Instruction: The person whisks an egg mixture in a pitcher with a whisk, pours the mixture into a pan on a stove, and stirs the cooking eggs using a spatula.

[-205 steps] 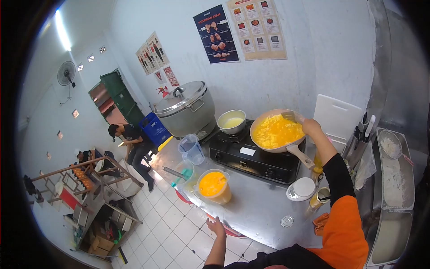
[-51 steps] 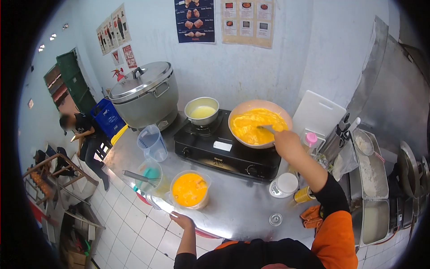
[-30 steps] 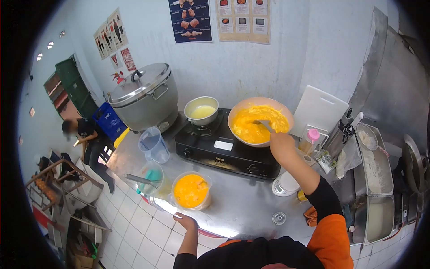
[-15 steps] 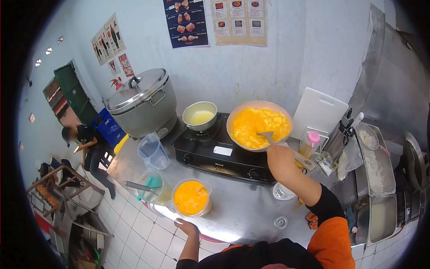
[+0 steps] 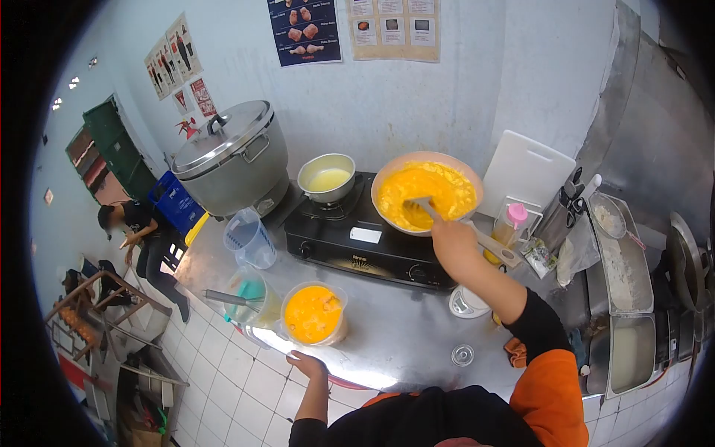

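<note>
My right hand (image 5: 453,242) is closed around the handle of a spatula (image 5: 421,203), its grey blade dipped in the yellow egg (image 5: 447,182) in a wide frying pan (image 5: 377,179). Soft curds and runnier egg show in the pan, which sits on the right burner of a black gas stove (image 5: 357,253); its wooden handle (image 5: 499,247) points right. At the counter's front edge, my left hand (image 5: 307,366) is open and holds nothing. Just beyond it stands a clear tub (image 5: 340,331) of orange-yellow beaten egg.
A small pot (image 5: 305,179) with pale yellow liquid occupies the left burner. Left of the stove are a big rice cooker (image 5: 234,164), a clear jug (image 5: 249,238) and a jug holding a whisk (image 5: 234,298). A squeeze bottle (image 5: 510,223) and scale (image 5: 468,302) are right. A person (image 5: 138,238) sits far left.
My right hand has swept the spatula left and toward the pan's near side, exposing a darker patch in the egg. The view has tilted slightly downward; my left hand stays by the counter edge.
</note>
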A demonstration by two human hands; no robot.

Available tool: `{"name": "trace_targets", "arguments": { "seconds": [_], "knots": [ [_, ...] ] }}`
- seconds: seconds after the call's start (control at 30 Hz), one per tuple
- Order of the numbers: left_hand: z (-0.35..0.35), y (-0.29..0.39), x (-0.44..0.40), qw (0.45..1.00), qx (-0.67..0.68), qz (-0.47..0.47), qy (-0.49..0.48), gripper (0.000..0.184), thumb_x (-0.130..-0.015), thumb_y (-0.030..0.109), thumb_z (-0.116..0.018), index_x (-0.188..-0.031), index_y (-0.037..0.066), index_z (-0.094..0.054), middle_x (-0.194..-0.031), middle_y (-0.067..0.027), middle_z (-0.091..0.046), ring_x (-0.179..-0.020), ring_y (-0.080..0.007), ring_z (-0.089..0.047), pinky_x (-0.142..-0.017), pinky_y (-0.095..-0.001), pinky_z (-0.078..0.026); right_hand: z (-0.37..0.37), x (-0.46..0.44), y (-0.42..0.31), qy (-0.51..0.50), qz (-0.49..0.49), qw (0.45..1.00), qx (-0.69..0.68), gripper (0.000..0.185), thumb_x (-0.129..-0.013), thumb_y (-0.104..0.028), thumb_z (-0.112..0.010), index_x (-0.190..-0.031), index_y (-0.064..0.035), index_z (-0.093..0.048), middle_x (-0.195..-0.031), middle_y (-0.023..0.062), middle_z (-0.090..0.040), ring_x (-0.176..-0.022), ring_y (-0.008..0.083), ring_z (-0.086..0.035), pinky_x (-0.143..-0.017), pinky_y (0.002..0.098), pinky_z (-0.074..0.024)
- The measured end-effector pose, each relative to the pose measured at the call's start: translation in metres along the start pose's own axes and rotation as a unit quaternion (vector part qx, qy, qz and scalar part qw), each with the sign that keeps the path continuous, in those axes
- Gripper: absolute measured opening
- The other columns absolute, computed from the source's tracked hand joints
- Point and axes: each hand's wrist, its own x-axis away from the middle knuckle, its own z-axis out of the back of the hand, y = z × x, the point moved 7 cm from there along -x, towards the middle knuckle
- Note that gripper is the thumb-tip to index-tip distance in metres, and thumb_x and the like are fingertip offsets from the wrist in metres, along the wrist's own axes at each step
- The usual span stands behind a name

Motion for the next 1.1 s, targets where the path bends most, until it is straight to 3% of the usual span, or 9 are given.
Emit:
{"name": "trace_targets", "arguments": {
  "seconds": [0.13, 0.23, 0.33, 0.47, 0.5, 0.63, 0.73, 0.77, 1.1],
  "knots": [
    [-0.003, 0.006, -0.002, 1.0, 0.024, -0.003, 0.003, 0.052, -0.098, 0.034, -0.028, -0.138, 0.001, -0.02, -0.137, -0.028, -0.031, -0.123, -0.0391, -0.039, -0.101, -0.0402, -0.034, -0.006, 0.001, 0.006, 0.084, 0.022, 0.996, 0.026, 0.016, -0.081, -0.009, -0.05, -0.091, 0.0, -0.059, -0.065, 0.011, -0.063, -0.06, 0.0234, -0.065, -0.05, 0.0335, -0.0511],
    [-0.002, 0.01, 0.003, 1.0, 0.022, -0.007, 0.005, 0.052, -0.098, 0.034, -0.028, -0.138, 0.001, -0.02, -0.137, -0.0271, -0.032, -0.123, -0.0391, -0.039, -0.101, -0.0402, -0.034, -0.003, 0.019, -0.008, 0.062, 0.009, 0.993, 0.097, 0.013, -0.08, -0.009, -0.051, -0.089, -0.0015, -0.058, -0.064, 0.0108, -0.063, -0.059, 0.023, -0.065, -0.05, 0.0331, -0.0506],
    [-0.002, 0.016, 0.009, 1.0, 0.009, 0.002, 0.007, 0.052, -0.098, 0.034, -0.028, -0.138, 0.001, -0.02, -0.137, -0.0268, -0.032, -0.123, -0.0389, -0.039, -0.102, -0.0402, -0.033, 0.005, 0.01, -0.01, -0.004, 0.0, 1.0, 0.028, 0.013, -0.08, -0.01, -0.056, -0.085, -0.0031, -0.065, -0.084, 0.0097, -0.066, -0.074, 0.0234, -0.067, -0.059, 0.0332, -0.0541],
    [-0.001, 0.008, 0.002, 1.0, 0.02, -0.005, 0.005, 0.052, -0.098, 0.034, -0.029, -0.137, 0.001, -0.021, -0.137, -0.0267, -0.032, -0.123, -0.0384, -0.039, -0.102, -0.0403, -0.033, -0.012, -0.003, 0.007, 0.008, -0.026, 1.0, 0.014, 0.013, -0.081, -0.009, -0.055, -0.086, -0.0034, -0.066, -0.087, 0.0095, -0.065, -0.077, 0.0233, -0.067, -0.06, 0.0332, -0.054],
    [-0.001, 0.008, -0.001, 1.0, 0.016, -0.013, 0.013, 0.052, -0.098, 0.034, -0.029, -0.137, 0.001, -0.021, -0.136, -0.027, -0.033, -0.123, -0.0388, -0.04, -0.102, -0.0402, -0.033, 0.001, 0.008, -0.001, 0.09, 0.02, 0.994, 0.059, 0.01, -0.079, -0.008, -0.053, -0.084, -0.0023, -0.06, -0.072, 0.0122, -0.065, -0.064, 0.023, -0.066, -0.051, 0.0332, -0.0509],
    [-0.001, 0.009, 0.002, 1.0, -0.004, 0.0, 0.012, 0.052, -0.098, 0.033, -0.03, -0.137, 0.0, -0.021, -0.136, -0.0277, -0.033, -0.122, -0.0392, -0.04, -0.102, -0.0397, -0.033, 0.014, 0.021, -0.011, -0.011, 0.016, 0.999, 0.044, 0.015, -0.08, -0.009, -0.053, -0.089, -0.0006, -0.061, -0.075, 0.0137, -0.066, -0.068, 0.0241, -0.067, -0.053, 0.0336, -0.0519],
    [0.002, 0.016, 0.009, 0.999, -0.033, 0.004, 0.018, 0.052, -0.098, 0.033, -0.029, -0.137, -0.001, -0.021, -0.136, -0.0283, -0.032, -0.121, -0.0396, -0.04, -0.102, -0.0402, -0.034, 0.0, 0.001, 0.003, 0.055, 0.015, 0.998, 0.011, 0.018, -0.08, -0.009, -0.052, -0.091, 0.0002, -0.062, -0.069, 0.0125, -0.065, -0.064, 0.0241, -0.067, -0.053, 0.0339, -0.0521],
    [0.002, 0.015, 0.009, 0.999, -0.028, 0.007, 0.022, 0.052, -0.098, 0.032, -0.029, -0.137, -0.002, -0.021, -0.136, -0.0286, -0.033, -0.121, -0.0402, -0.041, -0.101, -0.0409, -0.034, -0.006, -0.003, 0.009, 0.055, -0.001, 0.998, 0.014, 0.017, -0.081, -0.01, -0.054, -0.09, -0.0021, -0.066, -0.079, 0.0098, -0.066, -0.067, 0.0222, -0.067, -0.052, 0.031, -0.0524],
    [0.003, 0.003, 0.004, 1.0, 0.017, 0.012, 0.01, 0.052, -0.098, 0.032, -0.028, -0.138, 0.001, -0.019, -0.135, -0.0301, -0.034, -0.12, -0.0412, -0.041, -0.1, -0.042, -0.036, -0.009, 0.013, 0.014, 0.028, -0.041, 0.999, 0.003, 0.02, -0.081, -0.01, -0.053, -0.095, 0.0001, -0.065, -0.079, 0.0106, -0.067, -0.069, 0.0247, -0.068, -0.057, 0.0342, -0.0543]
  ]
}}
